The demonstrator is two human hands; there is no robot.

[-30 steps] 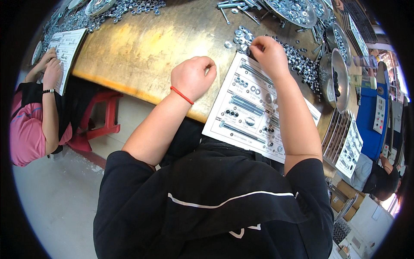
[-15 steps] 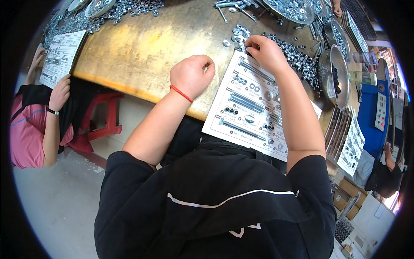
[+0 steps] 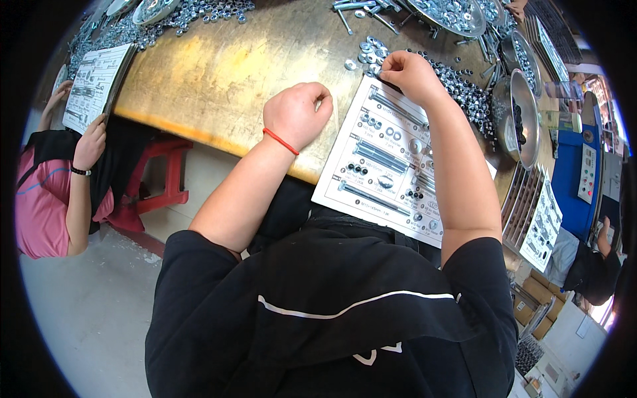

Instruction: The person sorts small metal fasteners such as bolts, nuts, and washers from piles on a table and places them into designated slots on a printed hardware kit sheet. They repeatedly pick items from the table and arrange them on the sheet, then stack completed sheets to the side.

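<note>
My left hand rests on the worn metal-topped table, its fingers curled in and a red cord round the wrist. Whatever it may hold is hidden. Over the far end of a white sheet printed with bolts, nuts and washers, my right hand has thumb and forefinger pinched together. Its fingertips are at the near edge of a small pile of flat washers; any piece between them is too small to make out. The sheet lies partly under my right forearm and overhangs the table's near edge.
Loose nuts spread right of my right hand, beside a tilted steel bowl. Bolts and a heaped dish of washers lie farther back. At left, a person in pink holds a similar sheet near a red stool.
My right hand has shifted slightly away from me, its fingertips drawing closer together by the washers. My left hand stays curled in about the same place.
</note>
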